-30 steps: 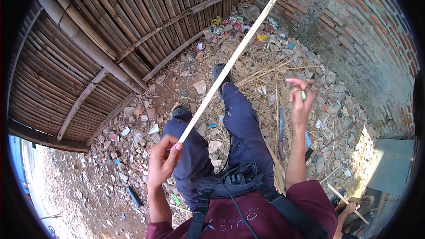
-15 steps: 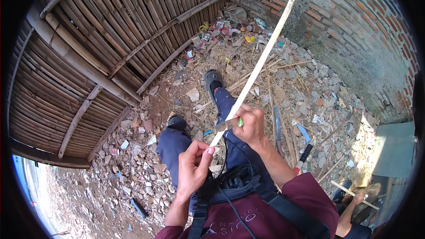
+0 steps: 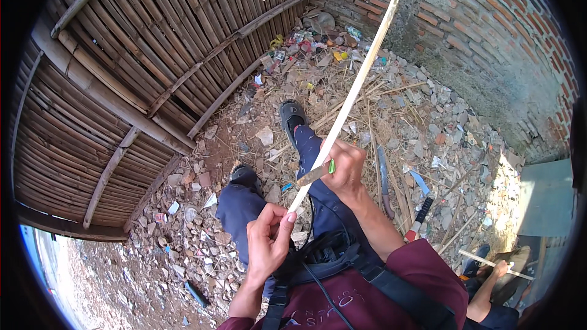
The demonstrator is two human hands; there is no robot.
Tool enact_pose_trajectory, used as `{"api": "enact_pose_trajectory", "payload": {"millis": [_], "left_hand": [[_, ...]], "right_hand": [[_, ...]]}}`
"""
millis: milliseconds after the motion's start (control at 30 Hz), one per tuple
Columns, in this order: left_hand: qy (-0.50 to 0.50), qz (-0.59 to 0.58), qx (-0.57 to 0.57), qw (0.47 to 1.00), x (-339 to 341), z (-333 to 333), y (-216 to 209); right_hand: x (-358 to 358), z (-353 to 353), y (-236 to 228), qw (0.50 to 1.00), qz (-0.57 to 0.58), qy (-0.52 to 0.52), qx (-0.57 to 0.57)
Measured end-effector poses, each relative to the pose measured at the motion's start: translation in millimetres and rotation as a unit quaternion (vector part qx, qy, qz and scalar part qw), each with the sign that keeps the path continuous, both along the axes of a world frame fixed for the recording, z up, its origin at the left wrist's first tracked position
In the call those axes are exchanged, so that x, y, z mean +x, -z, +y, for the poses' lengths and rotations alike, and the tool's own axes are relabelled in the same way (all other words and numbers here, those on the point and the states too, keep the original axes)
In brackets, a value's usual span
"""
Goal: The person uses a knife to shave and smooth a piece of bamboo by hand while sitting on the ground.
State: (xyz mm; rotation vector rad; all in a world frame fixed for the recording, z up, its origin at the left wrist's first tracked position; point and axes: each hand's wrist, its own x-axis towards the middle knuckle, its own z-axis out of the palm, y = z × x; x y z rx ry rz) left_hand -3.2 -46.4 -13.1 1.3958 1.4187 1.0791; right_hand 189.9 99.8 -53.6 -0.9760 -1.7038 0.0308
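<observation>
Knife [image 3: 310,176] across a pale strip [image 3: 358,88]

The left grip [image 3: 269,238] pinches the strip's lower end between thumb and forefinger. The right grip [image 3: 346,168] is curled around the knife's green handle, its blade crossing the strip just above the left thumb. The strip slants up to the view's top edge. On the rubble [image 3: 449,174] to the right lie a long blade [image 3: 383,168] and a black-handled tool [image 3: 422,211]; at lower right another person's hand [image 3: 501,269] holds a pale stick [image 3: 477,259].
</observation>
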Motion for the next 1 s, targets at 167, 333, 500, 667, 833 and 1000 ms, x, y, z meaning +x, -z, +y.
{"api": "enact_pose_trajectory", "payload": {"millis": [167,333,500,667,833,1000], "left_hand": [[-0.001,-0.006,-0.001,1.000,-1,-1,-3],[-0.001,-0.022,-0.012,1.000,-1,-2,-3],[0.003,-0.030,-0.017,0.999,-3,-4,0],[0.005,-0.058,-0.023,0.998,-4,-6,1],[0.002,-0.067,-0.028,0.997,-5,-7,3],[0.046,-0.089,-0.116,0.988,-20,-34,12]], "right_hand": [[-4,4,1,1.000,-0.002,0.010,0.020],[-5,7,1,0.999,0.002,0.024,0.027],[-7,12,2,0.998,0.019,0.026,0.053],[-6,12,5,0.998,0.010,0.053,0.033],[-6,14,1,0.996,0.012,0.084,0.012],[68,86,6,0.951,0.116,0.285,-0.030]]}}
